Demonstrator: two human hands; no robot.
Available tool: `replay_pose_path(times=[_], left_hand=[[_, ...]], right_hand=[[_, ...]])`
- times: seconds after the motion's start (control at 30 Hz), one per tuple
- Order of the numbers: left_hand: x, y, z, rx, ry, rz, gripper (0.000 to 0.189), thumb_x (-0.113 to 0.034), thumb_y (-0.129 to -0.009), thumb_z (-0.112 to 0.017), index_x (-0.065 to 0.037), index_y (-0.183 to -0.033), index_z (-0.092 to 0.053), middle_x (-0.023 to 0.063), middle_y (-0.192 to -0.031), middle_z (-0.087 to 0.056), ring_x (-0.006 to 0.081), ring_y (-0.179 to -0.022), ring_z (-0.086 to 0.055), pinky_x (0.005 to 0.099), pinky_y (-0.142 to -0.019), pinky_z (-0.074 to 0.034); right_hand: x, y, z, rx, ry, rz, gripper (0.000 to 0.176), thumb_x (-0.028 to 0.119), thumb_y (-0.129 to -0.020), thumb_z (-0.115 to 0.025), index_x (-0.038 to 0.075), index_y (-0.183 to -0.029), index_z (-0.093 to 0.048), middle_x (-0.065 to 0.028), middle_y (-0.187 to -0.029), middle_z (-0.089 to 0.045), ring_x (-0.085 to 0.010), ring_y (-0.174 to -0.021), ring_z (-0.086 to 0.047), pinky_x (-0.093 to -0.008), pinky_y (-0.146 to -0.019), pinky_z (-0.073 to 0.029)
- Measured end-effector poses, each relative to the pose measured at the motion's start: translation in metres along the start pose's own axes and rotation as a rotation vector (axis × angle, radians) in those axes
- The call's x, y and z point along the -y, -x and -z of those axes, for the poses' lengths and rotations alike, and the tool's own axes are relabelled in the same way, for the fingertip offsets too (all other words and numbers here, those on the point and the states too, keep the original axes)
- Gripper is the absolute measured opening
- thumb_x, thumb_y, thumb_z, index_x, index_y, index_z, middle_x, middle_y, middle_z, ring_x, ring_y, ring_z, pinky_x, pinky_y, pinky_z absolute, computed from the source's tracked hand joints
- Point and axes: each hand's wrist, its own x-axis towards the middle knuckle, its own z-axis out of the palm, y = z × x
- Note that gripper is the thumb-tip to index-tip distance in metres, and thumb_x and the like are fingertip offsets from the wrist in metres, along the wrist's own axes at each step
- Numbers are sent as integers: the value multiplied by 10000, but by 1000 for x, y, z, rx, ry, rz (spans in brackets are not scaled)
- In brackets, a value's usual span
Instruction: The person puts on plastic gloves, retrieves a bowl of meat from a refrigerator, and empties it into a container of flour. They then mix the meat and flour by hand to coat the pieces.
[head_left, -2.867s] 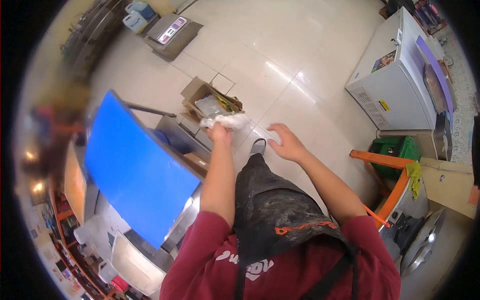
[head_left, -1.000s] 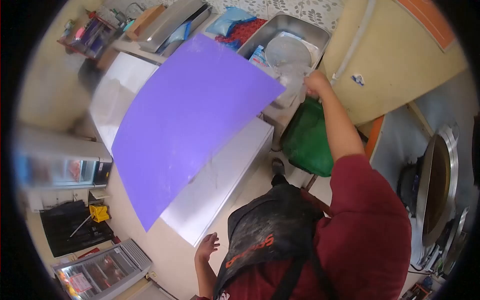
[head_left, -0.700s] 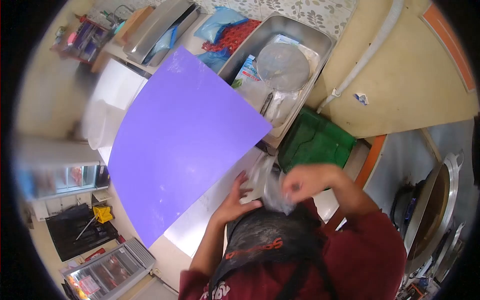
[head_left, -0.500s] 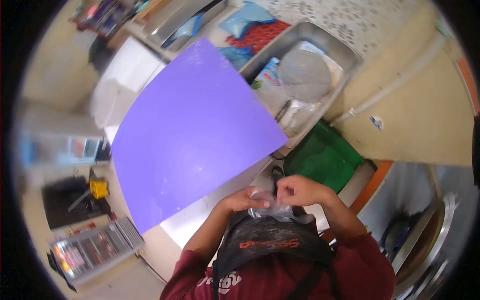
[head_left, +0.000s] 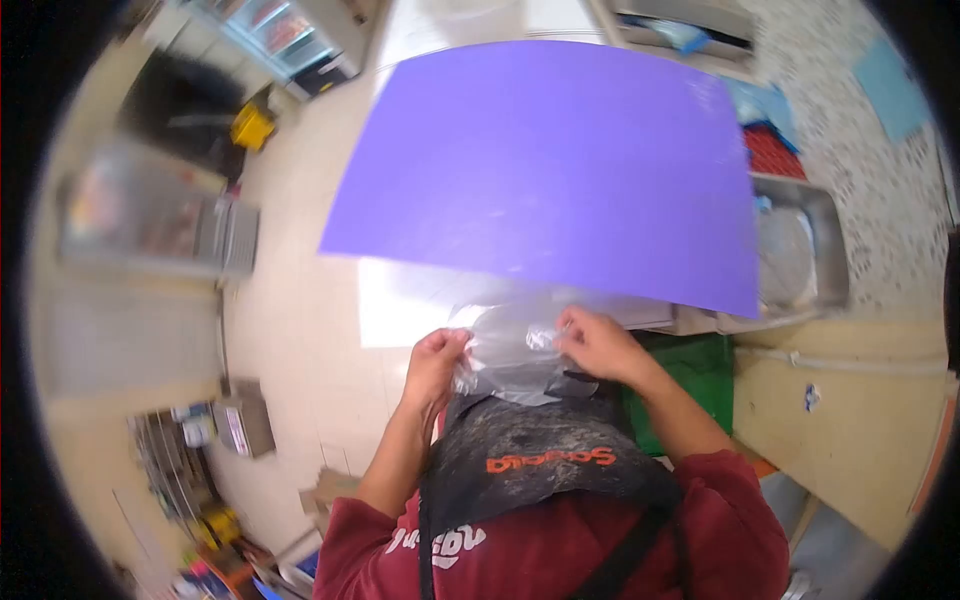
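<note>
A clear plastic bag [head_left: 505, 340] is stretched between my two hands, in front of the dark apron [head_left: 540, 440]. My left hand [head_left: 437, 362] pinches its left edge, while the fingers of my right hand [head_left: 597, 342] are closed on the right edge. Just beyond the bag lies a large purple sheet [head_left: 560, 170] with whitish smudges on it. The bag's far edge comes close to the near edge of this sheet.
To the right, a metal sink [head_left: 830, 240] holds a round greyish lid-like thing [head_left: 785, 258]. Below it stands a green bin [head_left: 685, 390]. Red mesh [head_left: 772, 152] and a blue bag [head_left: 762, 103] lie behind the sink. A yellow bucket [head_left: 252, 127] is on the floor at far left.
My hands have moved apart, and the bunched plastic bag is now spread wide between them. The whole view has turned, so the purple sheet now lies straight ahead.
</note>
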Motion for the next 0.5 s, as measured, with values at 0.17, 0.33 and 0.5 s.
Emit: replay_pose_path(times=[0.17, 0.33, 0.5], left_hand=[[28, 5, 130, -91, 219, -133, 188, -194, -966, -677, -8, -941, -668, -1, -718, -613, 95, -625, -540, 239, -604, -442], [68, 10, 275, -165, 436, -328, 128, -144, -955, -683, -39, -897, -641, 16, -804, -646, 74, -675, -554, 237, -628, -464], [84, 31, 394, -235, 603, -363, 195, -121, -929, -709, -91, -830, -543, 33, -791, -642, 79, -648, -555, 218, -572, -428]], right_hand=[[105, -58, -83, -58, 181, 121, 435, 212, -863, -718, 33, -1213, -531, -135, -969, -664, -288, -914, -630, -407, -813, -489], [222, -86, -222, -472, 458, 650, 375, 212, -802, -770, 52, -1103, -615, -133, -998, -614, -357, -999, -567, -435, -880, -454], [325, -101, -371, 116, 310, 824, 322, 322, -758, -820, 52, -873, -686, -97, -796, -628, -310, -804, -608, -430, -737, -464]])
